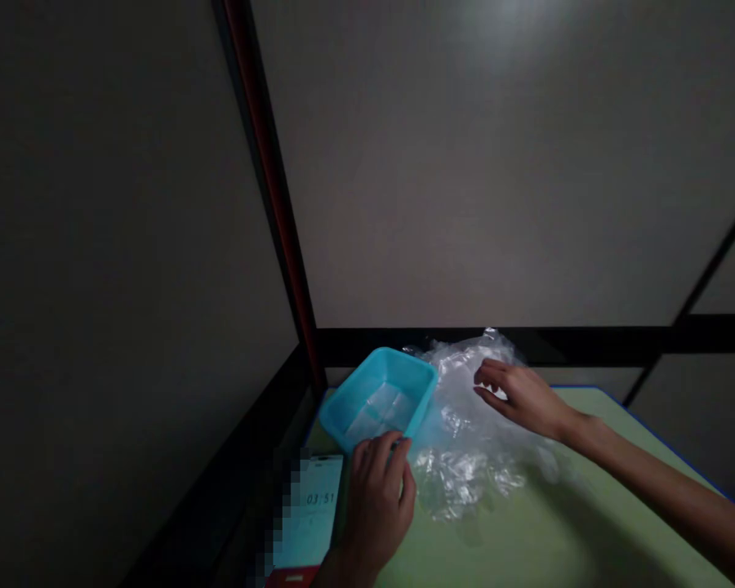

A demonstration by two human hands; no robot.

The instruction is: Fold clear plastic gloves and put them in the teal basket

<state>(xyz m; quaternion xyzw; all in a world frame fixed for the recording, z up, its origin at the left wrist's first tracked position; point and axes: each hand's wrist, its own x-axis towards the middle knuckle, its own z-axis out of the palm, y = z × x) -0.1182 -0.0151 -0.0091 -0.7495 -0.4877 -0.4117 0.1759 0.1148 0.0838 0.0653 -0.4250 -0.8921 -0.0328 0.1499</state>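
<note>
A turquoise plastic tub (336,407) sits at the back left of the table, with whitish flat pieces on its floor. My left hand (380,490) is at the tub's near corner, its bent fingertips at the rim. Thumb and index finger are apart with nothing visible between them; whether the fingertips press on the rim I cannot tell. Crumpled clear plastic sheeting or bags (459,425) lie right beside the tub. Over their right part is my right hand (514,396), its fingers loosely bent and the thumb apart, holding nothing visible.
A phone (309,510) showing 03:51 lies at the table's left edge, with a red object (291,577) at its lower end. The green tabletop (465,559) has a blue edge. Behind it rises a grey panelled wall (465,180) with dark strips.
</note>
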